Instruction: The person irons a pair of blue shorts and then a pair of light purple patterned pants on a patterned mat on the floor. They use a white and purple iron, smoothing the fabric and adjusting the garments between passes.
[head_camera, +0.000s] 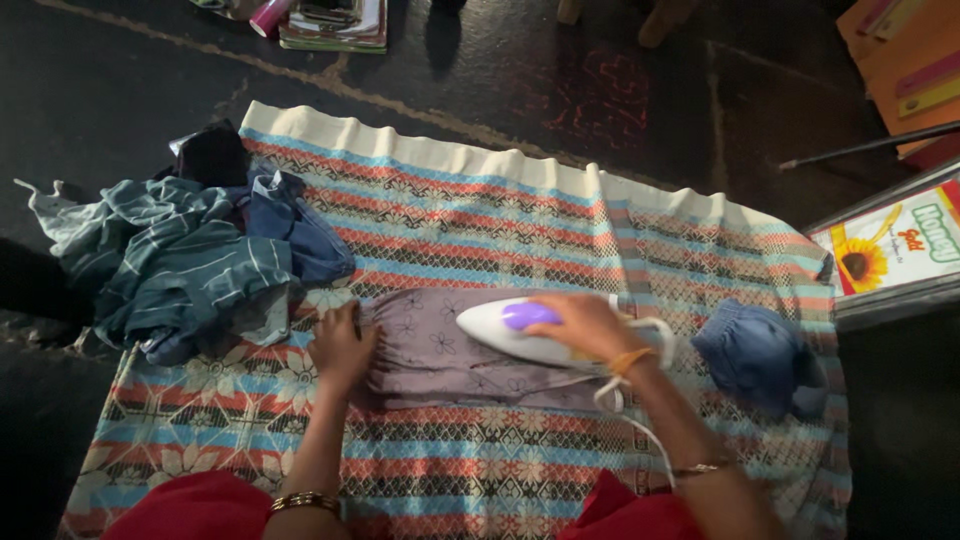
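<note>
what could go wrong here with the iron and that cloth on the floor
1. The left hand presses the purple floral cloth flat close ahead of the white iron held by the right hand; the fingers could get burned.
2. The iron's white cord loops around the right forearm and may snag or tug.
3. The heap of striped and blue clothes lies beside the cloth on the patterned blanket and might get touched by the iron.
</note>
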